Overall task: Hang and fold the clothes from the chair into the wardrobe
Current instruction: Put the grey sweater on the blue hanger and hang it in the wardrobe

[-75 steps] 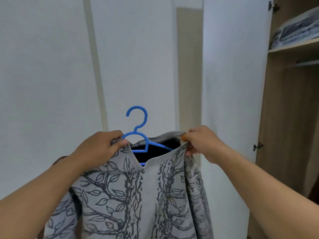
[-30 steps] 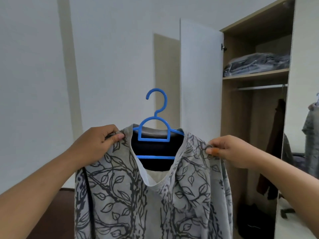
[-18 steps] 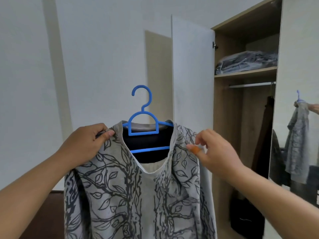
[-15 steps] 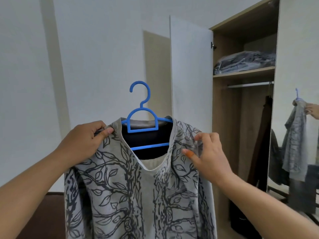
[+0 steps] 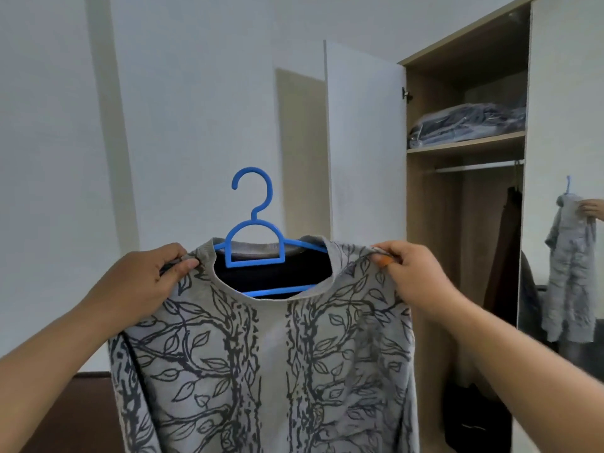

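Note:
A grey sweater (image 5: 268, 361) printed with dark branches and leaves hangs on a blue plastic hanger (image 5: 255, 230), held up in front of me. My left hand (image 5: 137, 286) pinches the sweater's left shoulder. My right hand (image 5: 415, 276) pinches its right shoulder. The hanger's hook sticks up through the neck opening; its arms are hidden inside the shoulders. The wardrobe (image 5: 464, 223) stands open to the right, with a bare hanging rail (image 5: 477, 166) under its shelf.
The white wardrobe door (image 5: 362, 142) stands open just behind the sweater's right side. A bagged pile of clothes (image 5: 467, 124) lies on the upper shelf. A dark garment (image 5: 503, 256) hangs inside. A mirror door (image 5: 568, 223) at far right reflects the sweater.
My right hand moved from the sweater's front up to its right shoulder and pulled it flat over the hanger. The neckline now sits even; the view has shifted slightly.

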